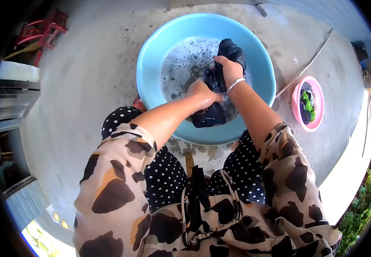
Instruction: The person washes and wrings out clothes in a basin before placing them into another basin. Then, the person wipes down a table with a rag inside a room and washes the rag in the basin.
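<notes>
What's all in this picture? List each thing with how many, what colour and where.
Tub: one, light blue, centre
Soapy water: one pool, greyish with white suds, in the tub
Cloth: one bunch, dark, over and in the tub
Basin: one, pink, right
Clothes: count unclear, green and dark, in the basin
Stick: one, pale, floor beside the tub
Chair-like frame: one, red, upper left
Plants: several, green, lower right
Floor: one, grey, all around
Bracelet: one, silvery, right wrist
Edge items: too unclear to name
Left hand: one, bare, gripping cloth
Right hand: one, bare, gripping cloth
</notes>
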